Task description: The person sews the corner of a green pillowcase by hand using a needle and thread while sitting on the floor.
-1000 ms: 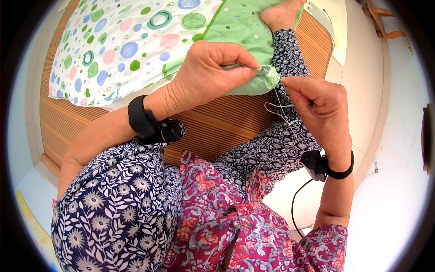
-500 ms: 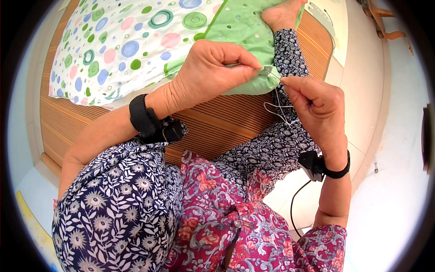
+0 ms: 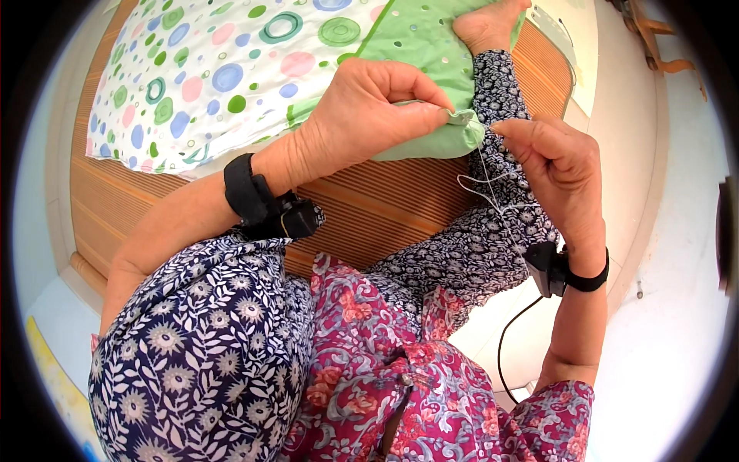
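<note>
My left hand [image 3: 373,104] pinches the edge of the light green fabric [image 3: 454,140] between thumb and forefinger. That fabric joins a large white cloth with coloured dots and rings [image 3: 223,77], spread out in front of me. Just right of the pinched edge, my right hand [image 3: 556,165] is closed in a pinch on what appears to be a thin sewing needle [image 3: 488,126], mostly hidden by the fingertips. White thread [image 3: 486,173] hangs from the fabric edge in a loose loop and trails over my patterned trouser leg toward my right wrist.
A brown striped mat [image 3: 369,208] lies under the cloth. My outstretched leg [image 3: 500,85] and bare foot [image 3: 489,27] border it at the right. Pale floor tiles [image 3: 616,185] run beyond. A black cable [image 3: 504,346] hangs from the device on my right wrist [image 3: 545,268]. Wooden furniture legs [image 3: 654,46] stand far right.
Both hands have shifted slightly right. The right fingertips have moved a little up and away from the fabric edge, while the left hand keeps its pinch. The thread loop has moved right.
</note>
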A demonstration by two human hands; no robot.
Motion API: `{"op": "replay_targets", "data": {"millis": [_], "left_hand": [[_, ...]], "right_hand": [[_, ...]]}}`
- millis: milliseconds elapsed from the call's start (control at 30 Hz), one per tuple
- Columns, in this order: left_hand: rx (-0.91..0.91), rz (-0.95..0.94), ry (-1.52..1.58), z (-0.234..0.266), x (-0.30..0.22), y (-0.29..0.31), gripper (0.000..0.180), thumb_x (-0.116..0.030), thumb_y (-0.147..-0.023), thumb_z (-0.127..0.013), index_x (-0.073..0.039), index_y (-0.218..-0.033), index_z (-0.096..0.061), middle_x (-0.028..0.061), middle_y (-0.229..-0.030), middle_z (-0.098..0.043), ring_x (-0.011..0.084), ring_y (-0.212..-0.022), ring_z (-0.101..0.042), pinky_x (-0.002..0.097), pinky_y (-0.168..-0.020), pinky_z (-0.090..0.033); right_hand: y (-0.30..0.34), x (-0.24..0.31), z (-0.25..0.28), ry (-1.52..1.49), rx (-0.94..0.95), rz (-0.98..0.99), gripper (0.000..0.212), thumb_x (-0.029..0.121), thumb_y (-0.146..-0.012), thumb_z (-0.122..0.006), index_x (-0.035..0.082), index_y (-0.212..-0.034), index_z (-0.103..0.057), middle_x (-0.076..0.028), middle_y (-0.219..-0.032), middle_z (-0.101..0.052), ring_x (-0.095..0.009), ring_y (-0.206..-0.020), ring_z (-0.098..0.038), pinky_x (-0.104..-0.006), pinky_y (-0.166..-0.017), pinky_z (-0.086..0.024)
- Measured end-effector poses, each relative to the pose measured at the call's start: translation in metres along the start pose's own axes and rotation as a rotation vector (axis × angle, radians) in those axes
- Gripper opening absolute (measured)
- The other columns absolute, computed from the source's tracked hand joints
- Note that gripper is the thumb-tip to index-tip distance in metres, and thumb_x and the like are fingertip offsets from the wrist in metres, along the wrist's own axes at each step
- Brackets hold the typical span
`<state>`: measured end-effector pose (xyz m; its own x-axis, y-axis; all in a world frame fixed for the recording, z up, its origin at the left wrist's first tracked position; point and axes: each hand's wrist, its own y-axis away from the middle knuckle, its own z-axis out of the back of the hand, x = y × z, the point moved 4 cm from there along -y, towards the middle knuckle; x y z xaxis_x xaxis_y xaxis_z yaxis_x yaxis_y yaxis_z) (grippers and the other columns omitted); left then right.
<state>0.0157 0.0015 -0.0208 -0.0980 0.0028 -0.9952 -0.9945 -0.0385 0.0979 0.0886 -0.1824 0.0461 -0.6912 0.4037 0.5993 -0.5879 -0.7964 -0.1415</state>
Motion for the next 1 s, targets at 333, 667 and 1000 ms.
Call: {"op": "replay_targets", "data": {"millis": [333, 667, 1000], "left_hand": [[0.054, 0.028, 0.074, -0.001, 0.003, -0.002, 0.012, -0.005, -0.083, -0.067, -0.002, -0.093, -0.072, 0.0006, -0.077, -0.068, 0.0020, -0.068, -0.059, 0.0160, -0.058, -0.046], [0.134, 0.009, 0.116, -0.001, 0.006, -0.003, 0.010, -0.005, -0.082, -0.068, -0.004, -0.091, -0.073, -0.0003, -0.076, -0.068, 0.0025, -0.068, -0.058, 0.0168, -0.062, -0.047], [0.167, -0.009, 0.173, 0.000, 0.006, -0.002, 0.010, -0.007, -0.082, -0.071, -0.005, -0.092, -0.073, 0.0002, -0.080, -0.069, 0.0038, -0.072, -0.059, 0.0179, -0.066, -0.049]], "right_hand": [[-0.010, -0.002, 0.004, 0.025, 0.068, 0.050, 0.010, 0.004, -0.080, -0.069, 0.008, -0.089, -0.069, -0.006, -0.068, -0.060, -0.021, -0.057, -0.057, -0.0281, -0.052, -0.043], [-0.020, -0.008, 0.000, -0.012, 0.150, 0.085, 0.007, 0.005, -0.080, -0.069, 0.009, -0.087, -0.070, -0.006, -0.065, -0.057, -0.021, -0.057, -0.056, -0.0288, -0.053, -0.043], [-0.014, -0.007, -0.006, -0.134, 0.112, 0.086, 0.007, 0.006, -0.081, -0.070, 0.008, -0.087, -0.071, -0.005, -0.064, -0.057, -0.016, -0.057, -0.056, -0.0264, -0.053, -0.044]]}}
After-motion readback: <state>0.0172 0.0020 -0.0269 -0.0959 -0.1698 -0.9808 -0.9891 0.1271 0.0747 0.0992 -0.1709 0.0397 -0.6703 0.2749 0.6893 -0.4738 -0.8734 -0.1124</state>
